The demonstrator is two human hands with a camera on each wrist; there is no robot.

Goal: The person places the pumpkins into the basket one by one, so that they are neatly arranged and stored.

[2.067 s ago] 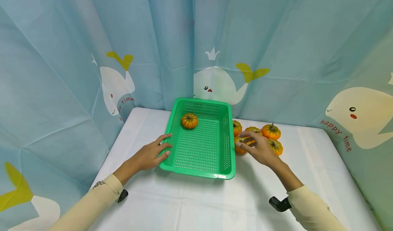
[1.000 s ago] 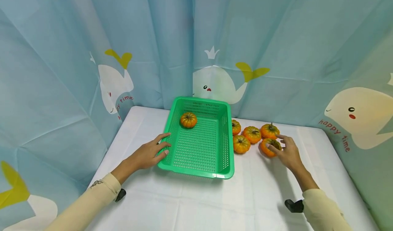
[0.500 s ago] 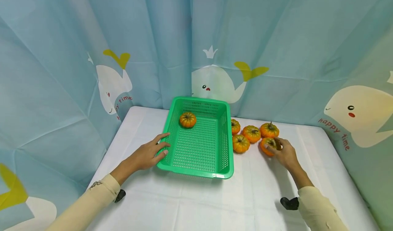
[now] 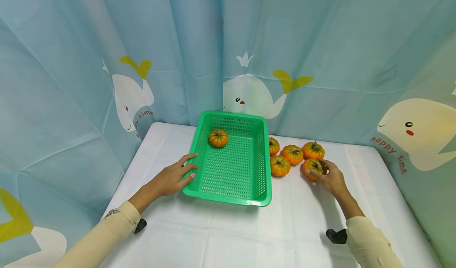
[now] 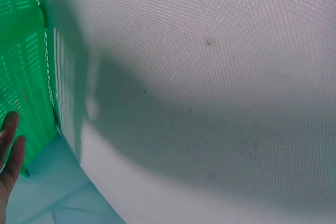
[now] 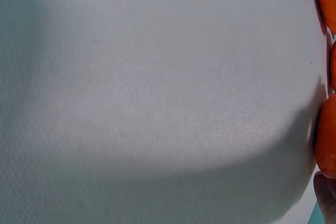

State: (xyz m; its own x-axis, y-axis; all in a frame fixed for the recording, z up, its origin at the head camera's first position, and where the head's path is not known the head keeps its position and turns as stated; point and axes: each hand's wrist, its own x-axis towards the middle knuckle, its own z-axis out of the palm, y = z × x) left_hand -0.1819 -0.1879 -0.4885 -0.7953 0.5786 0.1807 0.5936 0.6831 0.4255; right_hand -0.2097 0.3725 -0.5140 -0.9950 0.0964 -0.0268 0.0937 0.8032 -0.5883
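Note:
A green plastic basket [image 4: 228, 200] stands on the table with one small pumpkin [image 4: 218, 138] inside, toward its back left. My left hand [image 4: 172, 179] rests on the basket's left rim, its fingers spread and fairly straight; the left wrist view catches only fingertips [image 5: 14, 156] against the green wall. To the right of the basket, my right hand [image 4: 331, 178] pinches a small orange pumpkin [image 4: 312, 167] between thumb and fingers, at the near right of a cluster. In the right wrist view that pumpkin [image 6: 327, 140] sits at the right edge, a fingertip against its underside.
Beside the basket's right wall lie more small pumpkins: one at the back [image 4: 273, 146], one in front [image 4: 280, 166], one in the middle [image 4: 293, 154] and a stemmed one [image 4: 313, 150]. A white cloth covers the table [image 4: 249, 236]; a blue whale-print curtain [image 4: 320, 30] hangs behind.
My right hand has moved right, from over the pumpkins beside the basket to the near right pumpkin, and its fingers have closed on it. My left hand has stayed on the rim.

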